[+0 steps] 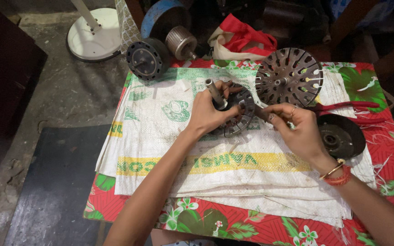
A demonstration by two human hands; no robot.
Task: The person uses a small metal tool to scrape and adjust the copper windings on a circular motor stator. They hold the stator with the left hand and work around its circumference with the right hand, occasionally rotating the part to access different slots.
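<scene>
Your left hand grips a grey slotted metal stator ring with its steel shaft, mid-table on the white woven sack. Your right hand pinches the ring's right edge. A round slotted metal disc lies just beyond.

Table under red floral cloth. White woven sacks stacked across centre. Slotted metal disc at 1 o'clock; red-handled pliers, dark round cover at 3 o'clock.
</scene>
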